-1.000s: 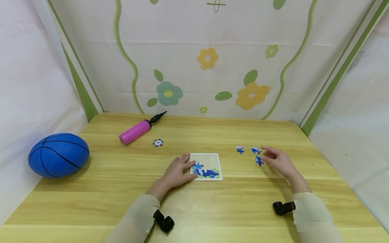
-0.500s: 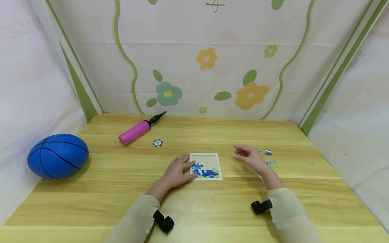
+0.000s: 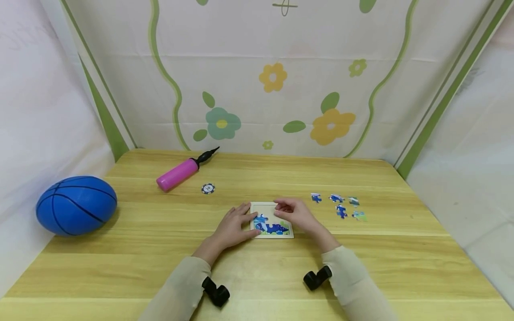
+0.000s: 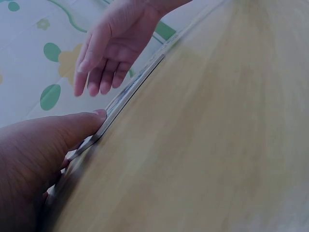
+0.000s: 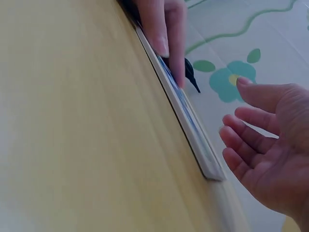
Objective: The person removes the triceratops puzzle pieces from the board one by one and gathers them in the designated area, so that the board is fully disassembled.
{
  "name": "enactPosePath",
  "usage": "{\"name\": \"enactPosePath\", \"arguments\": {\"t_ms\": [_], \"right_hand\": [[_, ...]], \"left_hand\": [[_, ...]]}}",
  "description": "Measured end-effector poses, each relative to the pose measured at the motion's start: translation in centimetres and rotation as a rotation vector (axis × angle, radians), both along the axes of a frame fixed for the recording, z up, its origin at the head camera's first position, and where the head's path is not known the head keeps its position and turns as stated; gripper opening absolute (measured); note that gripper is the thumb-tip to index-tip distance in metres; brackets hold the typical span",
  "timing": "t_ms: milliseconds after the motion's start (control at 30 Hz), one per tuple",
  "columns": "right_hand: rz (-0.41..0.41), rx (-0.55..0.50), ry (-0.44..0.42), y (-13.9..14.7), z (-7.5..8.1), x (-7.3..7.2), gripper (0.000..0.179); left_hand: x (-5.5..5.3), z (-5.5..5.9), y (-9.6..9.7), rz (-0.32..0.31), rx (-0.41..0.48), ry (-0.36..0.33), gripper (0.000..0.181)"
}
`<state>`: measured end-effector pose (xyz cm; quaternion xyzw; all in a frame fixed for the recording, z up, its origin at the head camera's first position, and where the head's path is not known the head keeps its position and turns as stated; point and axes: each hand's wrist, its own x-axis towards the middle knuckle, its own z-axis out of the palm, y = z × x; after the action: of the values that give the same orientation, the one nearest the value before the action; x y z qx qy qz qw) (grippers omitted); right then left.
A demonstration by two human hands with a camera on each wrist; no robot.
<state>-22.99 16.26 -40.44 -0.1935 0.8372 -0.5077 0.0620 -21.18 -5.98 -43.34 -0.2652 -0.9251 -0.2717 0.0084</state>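
Observation:
A square puzzle tray (image 3: 263,209) with a pale border lies mid-table. Blue and green puzzle pieces (image 3: 274,229) fill its lower part; the upper part shows bare board. My left hand (image 3: 232,228) rests on the tray's left side, thumb near the lower corner and fingers spread along the edge. In the right wrist view, two of its fingers (image 5: 161,38) press down at the tray. Over the tray's right side hovers my right hand (image 3: 298,216), its fingers loosely bent and the thumb apart from them. Nothing shows between them in either wrist view.
Several loose puzzle pieces (image 3: 341,211) lie to the right of the tray. A poker chip (image 3: 208,188) and a pink hand pump (image 3: 178,174) are at the back left. On the far left sits a blue ball (image 3: 77,206). A flowered curtain (image 3: 249,89) hangs behind the table.
My right hand has travelled left from the loose pieces to above the tray, uncovering those pieces. The left hand and the tray have stayed in place.

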Motion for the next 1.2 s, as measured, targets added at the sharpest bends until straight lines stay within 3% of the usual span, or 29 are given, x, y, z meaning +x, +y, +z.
{"name": "enactPosePath", "arguments": {"t_ms": [200, 467, 733, 967, 1200], "right_hand": [[-0.015, 0.087, 0.037, -1.7, -1.6, 0.4, 0.034], [0.010, 0.189, 0.194, -2.3, -2.5, 0.5, 0.037], [0.004, 0.226, 0.189, -2.6, -2.6, 0.7, 0.034], [-0.007, 0.225, 0.192, -2.7, -2.6, 0.7, 0.033], [-0.040, 0.245, 0.221, -3.0, -2.6, 0.8, 0.028]], "left_hand": [[0.0, 0.1, -0.1, -0.010, 0.006, 0.008, 0.058], [-0.1, 0.2, 0.1, -0.008, -0.006, 0.001, 0.058], [0.0, 0.2, 0.0, 0.004, -0.020, -0.003, 0.063], [0.0, 0.2, 0.0, 0.050, -0.036, 0.002, 0.069], [0.0, 0.2, 0.0, 0.048, -0.031, 0.009, 0.069]]}}
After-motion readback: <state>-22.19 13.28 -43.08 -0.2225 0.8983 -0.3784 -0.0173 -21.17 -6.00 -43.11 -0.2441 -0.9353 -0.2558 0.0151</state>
